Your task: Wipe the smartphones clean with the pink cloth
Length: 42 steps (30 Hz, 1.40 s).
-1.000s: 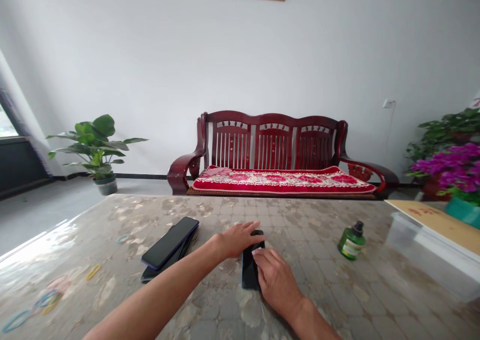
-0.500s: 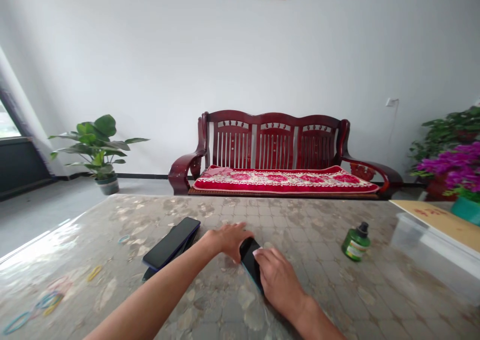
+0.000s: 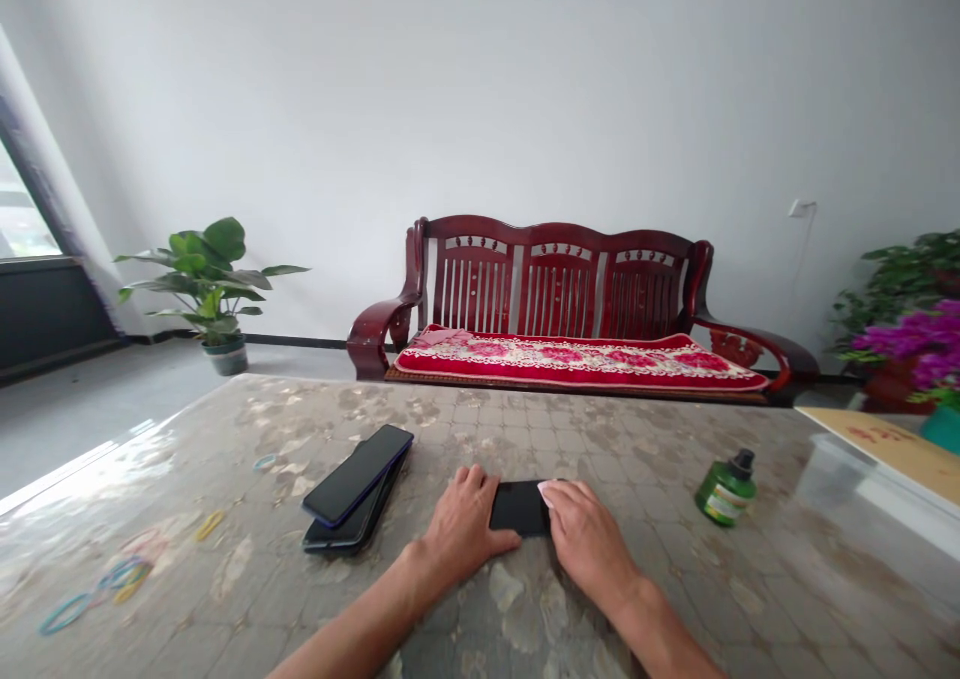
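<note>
A smartphone [image 3: 519, 509] with a dark screen lies crosswise on the table in front of me, between my hands. My left hand [image 3: 466, 521] grips its left end, thumb along the near edge and fingers at the far side. My right hand [image 3: 589, 529] is closed over the right end, fingers bent together. A small white wad [image 3: 546, 491] shows at its fingertips against the screen; its kind is too small to make out. Left of my hands, one phone [image 3: 360, 474] lies tilted across another dark phone [image 3: 337, 537].
A green pump bottle [image 3: 726, 491] stands to the right, near a clear plastic box [image 3: 847, 489]. Hair ties [image 3: 124, 577] and a yellow band [image 3: 210, 525] lie at left. Beyond the patterned table [image 3: 645, 599] is a wooden bench [image 3: 559, 289].
The phone has turned from slanting away to lying crosswise. My left hand has come nearer and now grips its left end; my right hand has moved to its right end.
</note>
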{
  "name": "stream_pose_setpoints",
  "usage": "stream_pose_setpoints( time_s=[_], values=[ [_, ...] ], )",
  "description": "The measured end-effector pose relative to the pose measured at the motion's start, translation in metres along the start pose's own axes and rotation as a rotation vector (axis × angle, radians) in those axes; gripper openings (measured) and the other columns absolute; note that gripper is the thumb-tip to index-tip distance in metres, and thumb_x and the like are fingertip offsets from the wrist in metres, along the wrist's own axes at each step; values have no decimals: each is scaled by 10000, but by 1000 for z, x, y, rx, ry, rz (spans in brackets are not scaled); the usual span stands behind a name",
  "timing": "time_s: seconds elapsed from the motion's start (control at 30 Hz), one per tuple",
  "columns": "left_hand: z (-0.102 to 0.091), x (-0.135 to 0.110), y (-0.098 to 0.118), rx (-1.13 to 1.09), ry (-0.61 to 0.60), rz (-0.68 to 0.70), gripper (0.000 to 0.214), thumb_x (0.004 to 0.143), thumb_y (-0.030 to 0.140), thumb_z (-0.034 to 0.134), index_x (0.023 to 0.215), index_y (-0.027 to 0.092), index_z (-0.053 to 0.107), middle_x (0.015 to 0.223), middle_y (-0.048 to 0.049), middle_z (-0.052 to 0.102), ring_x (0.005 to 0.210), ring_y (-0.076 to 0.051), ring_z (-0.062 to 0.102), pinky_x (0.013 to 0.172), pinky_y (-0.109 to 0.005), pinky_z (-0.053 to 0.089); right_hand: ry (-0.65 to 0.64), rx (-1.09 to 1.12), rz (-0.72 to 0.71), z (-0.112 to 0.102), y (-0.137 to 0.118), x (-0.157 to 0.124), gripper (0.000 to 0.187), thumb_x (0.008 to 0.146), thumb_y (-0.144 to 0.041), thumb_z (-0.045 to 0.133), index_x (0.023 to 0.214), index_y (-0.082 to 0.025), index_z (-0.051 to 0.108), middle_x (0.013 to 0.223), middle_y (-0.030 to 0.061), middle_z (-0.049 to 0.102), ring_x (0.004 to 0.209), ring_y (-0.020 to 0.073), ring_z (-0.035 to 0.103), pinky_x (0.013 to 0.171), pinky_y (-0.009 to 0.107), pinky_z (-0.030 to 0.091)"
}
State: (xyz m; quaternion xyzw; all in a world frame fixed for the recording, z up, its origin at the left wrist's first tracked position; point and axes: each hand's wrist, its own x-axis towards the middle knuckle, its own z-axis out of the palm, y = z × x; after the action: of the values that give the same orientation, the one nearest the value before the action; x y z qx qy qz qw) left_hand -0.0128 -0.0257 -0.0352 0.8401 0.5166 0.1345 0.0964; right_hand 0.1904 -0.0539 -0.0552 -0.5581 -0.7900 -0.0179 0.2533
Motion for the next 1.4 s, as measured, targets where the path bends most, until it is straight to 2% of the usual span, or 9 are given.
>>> stream_pose_setpoints(
  time_s=[0.13,0.27,0.4,0.63,0.77,0.93,1.07,1.23,1.4],
  values=[
    [-3,-6,-13,-72,-21,38,526,653,419,760,1115,194,648,1102,-87,597,1053,-289,536,930,-360,453,24,-23,20,1,2,0,379,903,-70,412,1149,-162,685,1148,87,693,1083,206,599,995,332,446],
    [0,-7,-22,-126,14,39,532,653,408,752,1134,210,643,1115,-77,590,1068,-280,536,930,-346,454,7,-53,54,5,-1,2,386,908,-64,404,1160,-149,684,1160,90,692,1081,213,600,996,325,438],
    [4,-6,-23,-139,32,41,553,632,401,756,1135,199,647,1099,-79,590,1054,-278,544,923,-341,460,-4,-43,75,12,-10,5,388,922,-67,389,1163,-142,683,1164,87,692,1093,214,593,1004,320,431],
    [3,-5,-24,-136,37,38,527,629,393,740,1113,205,654,1075,-73,598,1036,-271,556,903,-329,468,-47,14,1,17,-31,14,406,897,-43,407,1191,-149,666,1187,74,680,1121,202,568,1026,298,411],
    [2,-5,-24,-135,39,33,519,631,412,740,1102,212,651,1073,-72,599,1033,-272,560,899,-331,468,-33,5,-4,14,-19,14,401,908,-56,392,1165,-167,679,1163,74,689,1088,199,586,1001,309,433],
    [2,-4,-23,-139,31,31,510,639,416,738,1107,238,638,1084,-65,598,1054,-274,556,907,-329,463,20,-34,95,11,3,12,404,894,-55,384,1118,-157,704,1124,95,703,1066,210,611,981,332,455],
    [3,-5,-23,-123,31,35,481,647,394,728,1093,237,637,1070,-60,595,1054,-266,553,908,-316,456,11,-26,110,12,-10,15,400,872,-41,415,1095,-181,716,1102,80,716,1043,201,623,957,313,465],
    [5,-4,-24,-118,50,45,468,650,385,717,1081,217,643,1040,-59,596,1035,-261,555,905,-312,454,-17,37,-27,13,-32,13,394,905,-56,414,1164,-174,686,1155,66,701,1093,188,594,993,290,442],
    [3,-4,-24,-122,49,46,473,648,383,720,1087,224,641,1049,-59,596,1044,-262,558,904,-314,454,-1,2,76,5,-8,7,390,920,-66,385,1140,-150,696,1132,89,705,1070,206,603,978,319,460]
  ],
)
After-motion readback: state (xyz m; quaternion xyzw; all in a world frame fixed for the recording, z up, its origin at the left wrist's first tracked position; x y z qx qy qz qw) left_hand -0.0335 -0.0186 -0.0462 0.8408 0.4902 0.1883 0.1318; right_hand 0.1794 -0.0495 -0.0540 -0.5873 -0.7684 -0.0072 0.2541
